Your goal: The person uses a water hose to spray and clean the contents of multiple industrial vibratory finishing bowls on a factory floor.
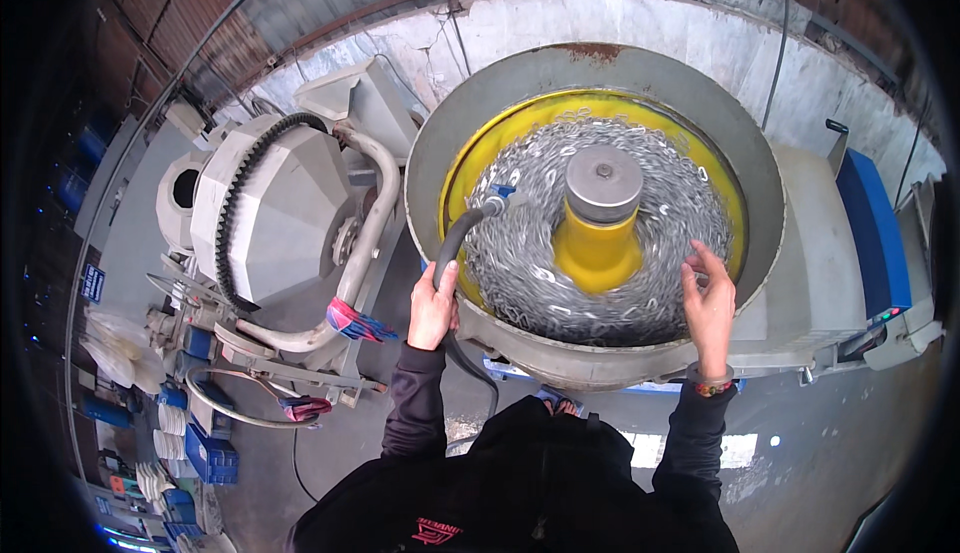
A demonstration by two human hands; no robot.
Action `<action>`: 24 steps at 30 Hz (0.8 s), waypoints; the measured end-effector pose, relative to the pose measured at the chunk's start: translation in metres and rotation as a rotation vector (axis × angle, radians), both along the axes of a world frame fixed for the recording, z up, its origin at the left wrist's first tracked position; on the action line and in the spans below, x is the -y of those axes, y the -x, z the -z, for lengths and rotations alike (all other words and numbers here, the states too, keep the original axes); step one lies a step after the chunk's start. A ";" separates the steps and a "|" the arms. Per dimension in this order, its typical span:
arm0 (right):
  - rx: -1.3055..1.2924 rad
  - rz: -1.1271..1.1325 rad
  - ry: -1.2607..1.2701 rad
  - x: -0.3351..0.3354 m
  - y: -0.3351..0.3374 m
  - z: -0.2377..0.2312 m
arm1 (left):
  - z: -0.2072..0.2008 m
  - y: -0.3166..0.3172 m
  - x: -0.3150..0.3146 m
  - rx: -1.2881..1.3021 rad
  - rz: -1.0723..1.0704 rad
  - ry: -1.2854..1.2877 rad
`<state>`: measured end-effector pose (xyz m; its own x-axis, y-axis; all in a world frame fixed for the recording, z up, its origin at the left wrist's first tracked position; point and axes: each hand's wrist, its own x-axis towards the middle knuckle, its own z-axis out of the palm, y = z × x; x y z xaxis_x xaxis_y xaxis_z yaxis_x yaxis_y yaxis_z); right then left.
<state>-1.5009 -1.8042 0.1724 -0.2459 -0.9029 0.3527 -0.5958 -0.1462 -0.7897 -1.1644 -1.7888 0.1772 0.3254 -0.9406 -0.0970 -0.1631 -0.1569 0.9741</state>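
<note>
In front of me stands a large round grey tub (780, 188) with a yellow inner lining. Masses of small silvery metal links (515, 263) fill it, blurred as if in motion, around a yellow central column with a round metal cap (604, 175). My left hand (434, 305) is wrapped round a dark hose (455, 243) at the tub's near-left rim. The hose's end, with a blue-handled valve (497, 198), points over the links. Above the near-right part of the tub hovers my right hand (709, 298), fingers loosely bent and apart, with nothing visible in them.
To the left is a grey faceted drum machine (285, 213) with a toothed ring and a curved pipe (385, 188). A blue-fronted machine box (873, 233) stands at the right. Blue crates (212, 456) and stacked white items lie at lower left. The hose trails down to the floor.
</note>
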 end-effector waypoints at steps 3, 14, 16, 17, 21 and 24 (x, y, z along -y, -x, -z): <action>-0.029 0.006 0.008 0.000 0.001 -0.001 | 0.000 0.001 -0.001 0.012 0.000 0.014; 0.031 -0.034 -0.043 0.002 0.003 -0.003 | 0.006 -0.004 0.002 0.047 0.035 -0.020; -0.044 -0.037 0.010 0.003 0.003 0.001 | 0.006 -0.004 0.002 0.046 0.044 -0.016; -0.045 -0.041 0.006 0.002 0.001 -0.001 | 0.006 -0.005 0.002 0.044 0.040 -0.020; -0.137 0.031 -0.012 -0.001 -0.001 0.000 | 0.002 0.001 0.002 0.037 0.009 -0.015; -0.150 0.053 -0.053 -0.003 -0.006 -0.009 | 0.000 0.001 0.000 0.017 -0.008 0.002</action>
<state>-1.4947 -1.8007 0.1811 -0.2422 -0.9083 0.3410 -0.7132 -0.0716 -0.6973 -1.1657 -1.7892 0.1770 0.3344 -0.9382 -0.0893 -0.1788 -0.1562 0.9714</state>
